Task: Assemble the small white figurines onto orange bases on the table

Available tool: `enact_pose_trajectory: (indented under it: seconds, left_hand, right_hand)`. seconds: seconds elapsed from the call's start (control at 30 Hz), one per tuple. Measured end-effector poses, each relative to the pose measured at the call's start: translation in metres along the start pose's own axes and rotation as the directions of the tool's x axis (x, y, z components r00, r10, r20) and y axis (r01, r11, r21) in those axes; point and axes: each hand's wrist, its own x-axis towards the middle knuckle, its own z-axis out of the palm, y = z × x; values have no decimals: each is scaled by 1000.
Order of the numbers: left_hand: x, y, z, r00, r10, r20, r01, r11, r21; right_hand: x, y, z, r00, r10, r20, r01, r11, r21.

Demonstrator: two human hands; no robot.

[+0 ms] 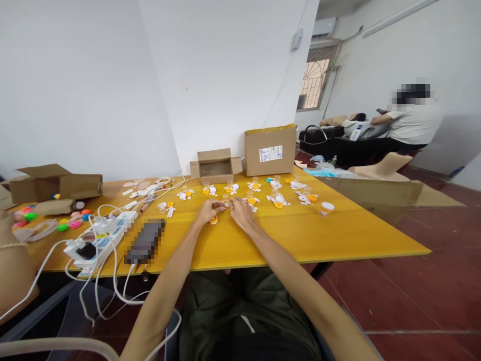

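Observation:
My left hand (208,211) and my right hand (241,213) are close together over the yellow table (233,250), fingers bent and pinched. A small white piece (226,203) shows between the fingertips; its exact shape is too small to make out. Beside the left hand lies an orange ring-like part (214,220), partly covered by it. Around both hands are several little groups of white and orange plastic parts with clear cups, such as an orange ring (278,205) to the right. Further right stands a small clear tub with a white lid (327,207).
An open carton (216,173) and a taller cardboard box (270,153) stand at the back. To the left are a power strip (108,238) with cables, a dark phone (146,240), coloured balls (63,227) and another person's arm (15,271). Another person (413,120) sits behind, right.

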Motion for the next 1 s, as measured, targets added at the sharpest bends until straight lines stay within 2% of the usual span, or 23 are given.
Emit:
enact_pose_trajectory:
  seconds: [0.1,0.2,0.3,0.4,0.47,0.57,0.63,0.87,1.0]
  left_hand:
    - [1,1,-4,999,-5,-39,2,997,-76]
    - [-1,3,-9,995,-26,-92,12,989,-144]
    - [-5,4,-14,992,-64,-106,42,980,-193]
    - [-8,5,-16,994,-92,-66,77,976,-203]
    - [-9,6,-16,995,-88,-39,79,978,-194]
    - [-10,8,-16,996,-88,-1,86,977,-194]
    - [-11,9,-18,992,-106,61,117,971,-206]
    - [-18,11,-26,937,-104,334,169,970,-172]
    - [-22,9,-23,924,-79,375,133,984,-120]
  right_hand:
    - [-2,0,3,986,-161,-50,166,979,120]
    - [-7,-4,8,942,-333,-43,334,914,230]
    - [-12,-11,12,895,-447,3,428,859,280]
    - [-13,-14,14,851,-523,55,486,822,296]
    - [-12,-12,13,850,-523,68,484,824,294]
    - [-10,-8,11,883,-464,68,430,859,276]
    - [-9,-6,8,902,-425,76,392,879,271]
    - [-9,-6,-2,927,-362,97,322,902,286]
    - [-9,-7,-4,933,-348,89,310,906,288]
